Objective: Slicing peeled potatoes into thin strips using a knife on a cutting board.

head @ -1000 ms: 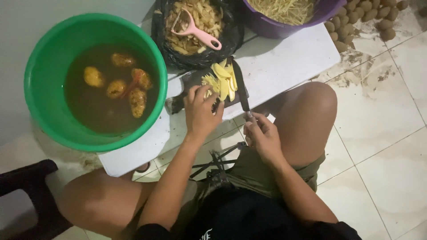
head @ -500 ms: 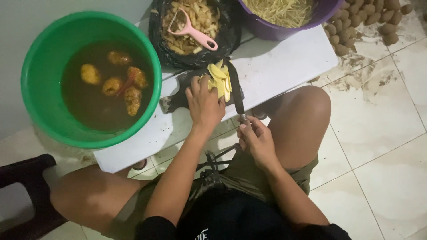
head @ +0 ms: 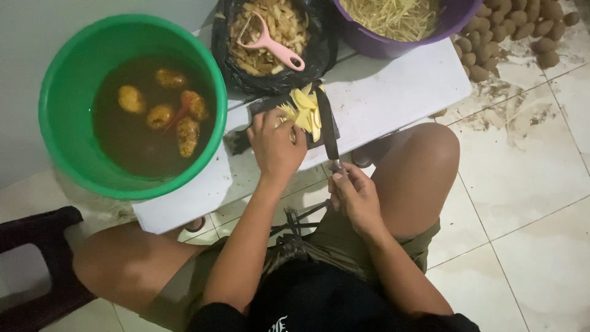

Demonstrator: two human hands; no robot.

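Your right hand (head: 355, 198) grips the knife (head: 326, 126) handle while your left hand (head: 276, 144) presses flat on the wet, slippery potato slices (head: 305, 109), so you pin them from above.

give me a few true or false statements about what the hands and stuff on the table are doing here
1. The right hand grips a knife whose blade lies over the potato slices. True.
2. The left hand rests in the green bucket. False: it presses on the slices on the dark cutting board.
3. The pink peeler lies on peels in the black bag. True.
4. The green bucket is dry. False: it holds brownish water with peeled potatoes in it.
5. The purple bowl holds whole potatoes. False: it holds thin strips.
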